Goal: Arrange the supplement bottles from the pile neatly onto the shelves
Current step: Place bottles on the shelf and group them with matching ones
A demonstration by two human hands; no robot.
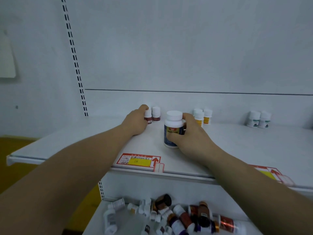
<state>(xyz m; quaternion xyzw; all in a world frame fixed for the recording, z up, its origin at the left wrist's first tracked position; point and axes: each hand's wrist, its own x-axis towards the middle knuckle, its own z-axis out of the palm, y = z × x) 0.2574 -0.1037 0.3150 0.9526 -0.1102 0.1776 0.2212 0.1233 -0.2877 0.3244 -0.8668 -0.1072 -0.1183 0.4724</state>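
While both bare forearms reach in over the front lip of the upper shelf (237, 146), the left hand (135, 122) has its fingers curled round a small red-labelled bottle (148, 117), which stands upright towards the back of the shelf, just beside a matching bottle (156, 114) on its right. The right hand (189, 133) grips a large blue-labelled bottle (172, 129) from its right side, thumb low across the label and fingers wrapped round behind. That bottle stands upright on the shelf, nearer the front than the small ones, between the red pair and a cluster of yellow-labelled bottles (199, 116). Further right, well apart, two teal-labelled bottles (258, 119) stand together near the back panel. A red and yellow price tag (138, 160) sits at the shelf's front edge, between the two forearms. On the lower shelf (96, 217) underneath, the pile of bottles (169, 214) lies jumbled, white ones and brown ones, most of them on their sides.
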